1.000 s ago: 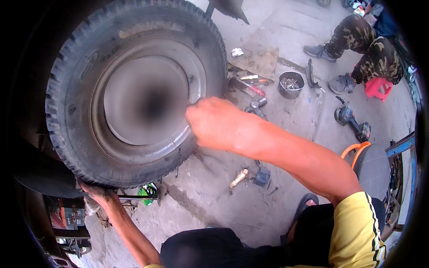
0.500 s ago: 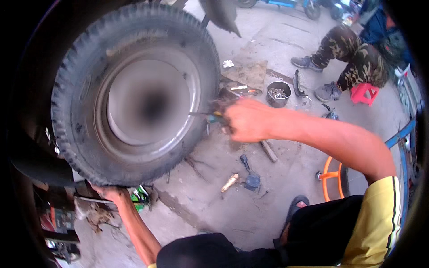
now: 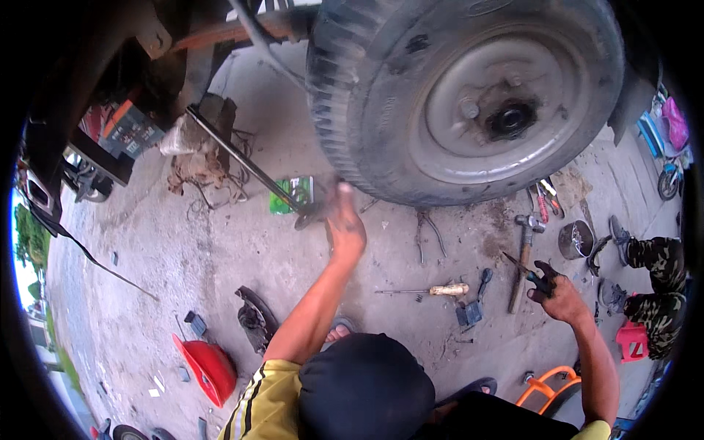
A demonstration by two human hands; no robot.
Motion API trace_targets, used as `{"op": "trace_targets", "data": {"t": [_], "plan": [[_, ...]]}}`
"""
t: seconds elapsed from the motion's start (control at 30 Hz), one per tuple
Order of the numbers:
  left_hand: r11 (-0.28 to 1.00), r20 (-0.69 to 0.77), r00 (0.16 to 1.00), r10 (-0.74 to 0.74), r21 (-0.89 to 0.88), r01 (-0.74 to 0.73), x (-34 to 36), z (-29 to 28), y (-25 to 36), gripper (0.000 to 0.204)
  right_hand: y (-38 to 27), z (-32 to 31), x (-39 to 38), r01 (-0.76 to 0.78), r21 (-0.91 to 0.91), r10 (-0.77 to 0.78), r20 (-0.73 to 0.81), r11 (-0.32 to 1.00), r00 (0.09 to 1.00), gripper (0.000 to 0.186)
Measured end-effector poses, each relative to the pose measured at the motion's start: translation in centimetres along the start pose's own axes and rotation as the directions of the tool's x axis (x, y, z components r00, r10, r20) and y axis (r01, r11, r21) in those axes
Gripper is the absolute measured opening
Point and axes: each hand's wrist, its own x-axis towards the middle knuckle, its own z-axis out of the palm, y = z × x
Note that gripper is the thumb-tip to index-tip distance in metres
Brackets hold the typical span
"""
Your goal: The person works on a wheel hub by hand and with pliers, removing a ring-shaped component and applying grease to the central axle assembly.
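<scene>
A wheel with a black treaded tyre (image 3: 381, 125) and a grey metal rim (image 3: 440, 132) fills the upper right, its dark greasy hub (image 3: 511, 117) showing at the centre. My left hand (image 3: 346, 229) is raised beside the tyre's lower left edge, its fingers smeared by motion. Close to it lies the lower end of a long dark metal bar (image 3: 238, 155), next to a green packet (image 3: 292, 194). Below the wheel on the right, my right hand (image 3: 563, 297) is closed on pliers (image 3: 529, 273) with dark pointed jaws, aimed up and left.
A hammer (image 3: 526, 242), a screwdriver (image 3: 447, 290) and a metal tin of small parts (image 3: 576, 240) are on the concrete. A red curved shell (image 3: 207, 370) lies lower left. An orange-framed item (image 3: 546, 387) stands lower right. Someone in camouflage trousers (image 3: 656, 260) sits at the right.
The view has swung left, putting the wheel to the right. Its centre, smeared before, is sharp now. My right hand has drawn away from the rim with the pliers; my left has left the tyre's underside.
</scene>
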Motion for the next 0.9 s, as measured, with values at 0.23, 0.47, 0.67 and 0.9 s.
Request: {"op": "trace_targets", "data": {"t": [0.23,0.47,0.67,0.9], "plan": [[0.915,0.304,0.863,-0.404,0.124,0.385,-10.9,-8.1,-2.4,0.028,2.9,2.3,1.1,0.042,-0.015,-0.042,-0.014,0.999,0.999,0.041],[0.939,0.062,0.971,-0.23,0.276,0.204,-3.1,-17.0,-9.7,0.016,2.4,4.0,3.9,0.115,-0.079,-0.116,-0.016,0.99,0.993,0.029],[0.806,0.077,0.982,-0.17,0.585,0.093,3.3,-17.8,-13.0,0.008,-0.6,3.9,5.0,0.125,-0.108,-0.121,0.043,0.986,0.992,0.028],[0.611,0.27,0.961,-0.058,0.771,-0.18,5.3,-18.6,-21.8,0.025,-0.6,4.7,5.0,0.097,-0.106,-0.092,0.049,0.99,0.995,0.025]]}}
